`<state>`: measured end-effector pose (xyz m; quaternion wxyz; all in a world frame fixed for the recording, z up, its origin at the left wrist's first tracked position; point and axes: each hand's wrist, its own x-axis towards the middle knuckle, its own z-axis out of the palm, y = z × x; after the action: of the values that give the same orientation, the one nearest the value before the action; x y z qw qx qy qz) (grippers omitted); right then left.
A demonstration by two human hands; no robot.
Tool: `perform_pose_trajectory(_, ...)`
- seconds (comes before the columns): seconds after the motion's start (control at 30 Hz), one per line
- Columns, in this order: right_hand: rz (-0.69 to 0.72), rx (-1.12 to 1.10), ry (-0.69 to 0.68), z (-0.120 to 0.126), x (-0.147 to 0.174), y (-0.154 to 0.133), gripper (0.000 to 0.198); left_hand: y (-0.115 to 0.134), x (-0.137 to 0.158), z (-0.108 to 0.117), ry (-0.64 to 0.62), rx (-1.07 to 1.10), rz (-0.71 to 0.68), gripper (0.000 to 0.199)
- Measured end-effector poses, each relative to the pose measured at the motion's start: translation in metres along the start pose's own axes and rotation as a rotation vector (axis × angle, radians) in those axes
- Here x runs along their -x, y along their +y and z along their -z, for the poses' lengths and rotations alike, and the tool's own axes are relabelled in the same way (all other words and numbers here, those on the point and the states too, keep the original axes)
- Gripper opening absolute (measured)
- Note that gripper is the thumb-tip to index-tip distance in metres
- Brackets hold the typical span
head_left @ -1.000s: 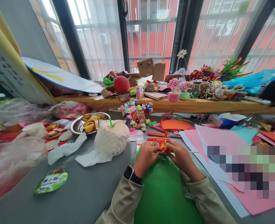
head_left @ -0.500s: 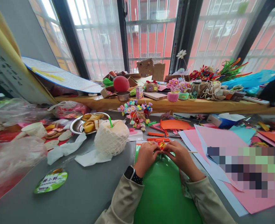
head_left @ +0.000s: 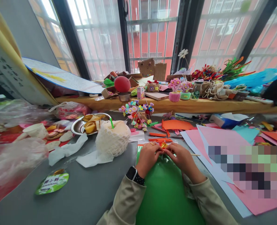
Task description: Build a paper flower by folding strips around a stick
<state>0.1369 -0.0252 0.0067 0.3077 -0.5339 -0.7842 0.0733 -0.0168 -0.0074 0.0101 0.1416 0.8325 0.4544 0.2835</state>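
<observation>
My left hand (head_left: 150,158) and my right hand (head_left: 181,158) meet fingertip to fingertip over a glossy green sheet (head_left: 167,193). Both are closed in a pinch on a small orange-and-yellow piece (head_left: 163,145); the fingers hide most of it, so its kind is unclear. A thin pale stick (head_left: 195,155) pokes out on the right side of my right hand. Just beyond the fingers lie folded orange paper strips (head_left: 157,135) and an orange paper sheet (head_left: 177,124).
Left of my hands stands a coconut in white netting (head_left: 113,139) with a green straw, by a metal bowl (head_left: 76,127) of peels. Pink paper (head_left: 223,136) and white sheets spread at right. Small craft flowers (head_left: 138,114) stand ahead, below the cluttered wooden sill (head_left: 105,103).
My fingers have shifted very slightly around the orange-and-yellow piece, still pinched together. The whole view has drifted a little; the other things lie as before.
</observation>
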Motion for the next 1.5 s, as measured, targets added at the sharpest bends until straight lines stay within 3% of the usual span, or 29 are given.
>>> perform_pose_trajectory(0.2,-0.166,-0.028,0.018,-0.002,0.0,0.004,0.02,0.005,0.0,-0.001,-0.002,-0.005,-0.042,0.016)
perform_pose_trajectory(0.5,-0.277,0.133,-0.049,-0.005,0.003,0.005,0.024,0.002,0.001,-0.004,0.016,-0.023,-0.075,0.019)
perform_pose_trajectory(0.9,-0.234,0.087,-0.159,-0.002,0.0,0.008,0.039,0.004,0.002,-0.003,0.031,-0.103,-0.094,0.016)
perform_pose_trajectory(1.1,-0.245,-0.08,-0.289,0.005,0.0,0.01,0.042,0.004,0.001,-0.003,0.021,-0.127,-0.108,0.015)
perform_pose_trajectory(1.5,-0.291,-0.151,-0.275,-0.001,-0.001,0.016,0.04,0.004,0.002,-0.004,-0.002,-0.07,-0.111,0.009)
